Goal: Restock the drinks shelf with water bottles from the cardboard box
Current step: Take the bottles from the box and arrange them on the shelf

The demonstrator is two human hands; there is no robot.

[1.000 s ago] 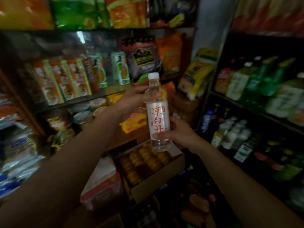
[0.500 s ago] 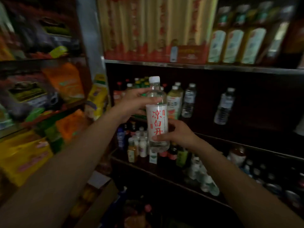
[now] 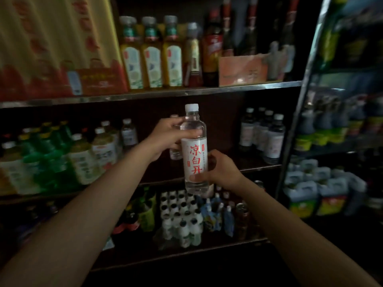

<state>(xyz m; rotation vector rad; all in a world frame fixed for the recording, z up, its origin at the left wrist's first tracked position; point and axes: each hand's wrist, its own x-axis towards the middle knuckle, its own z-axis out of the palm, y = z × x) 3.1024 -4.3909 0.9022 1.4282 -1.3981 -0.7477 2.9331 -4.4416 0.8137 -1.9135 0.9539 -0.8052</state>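
both hands grasp the water bottle (image 3: 194,150) upright before the drinks shelf (image 3: 259,167): left hand (image 3: 169,139) at shoulder, right hand (image 3: 222,169) near base. best set it base-first into the dark gap behind, label outward, releasing once steady.

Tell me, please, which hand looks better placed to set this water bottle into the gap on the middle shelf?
Probably the right hand: it holds the water bottle low on its body, nearest the bare middle shelf. The left hand grips the shoulder.
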